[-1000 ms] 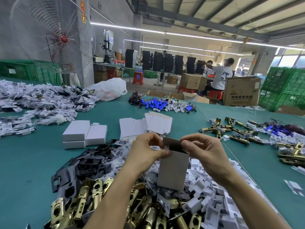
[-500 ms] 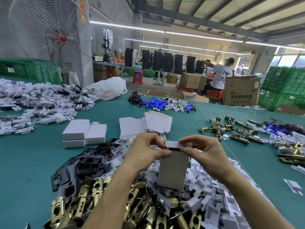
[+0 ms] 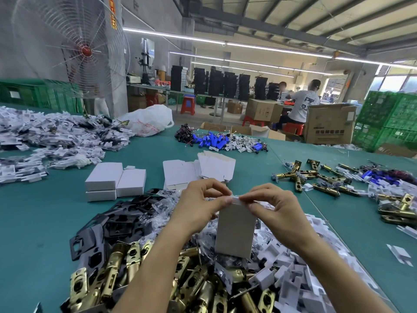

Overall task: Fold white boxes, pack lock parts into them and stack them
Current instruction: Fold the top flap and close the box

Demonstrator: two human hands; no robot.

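I hold a white box (image 3: 235, 231) upright above a heap of lock parts. My left hand (image 3: 199, 204) and my right hand (image 3: 274, 208) both pinch its top flap, fingertips meeting at the upper edge, and the top looks closed. Under it lie brass latch bolts (image 3: 117, 274), black metal plates (image 3: 108, 229) and white plastic pieces (image 3: 293, 279). Three finished white boxes (image 3: 115, 180) stand stacked at the left. Flat unfolded box blanks (image 3: 198, 170) lie just beyond my hands.
The green table (image 3: 40, 222) carries more heaps: white bagged parts (image 3: 52, 141) at far left, blue cylinders (image 3: 214, 141) at the back, brass latches (image 3: 316, 177) at right. A white plastic bag (image 3: 149, 120), a fan (image 3: 70, 46), cardboard cartons and seated workers stand beyond.
The box top was open a second ago. My fingers have folded the flap down and now press it closed; both hands have moved closer together at the top edge.
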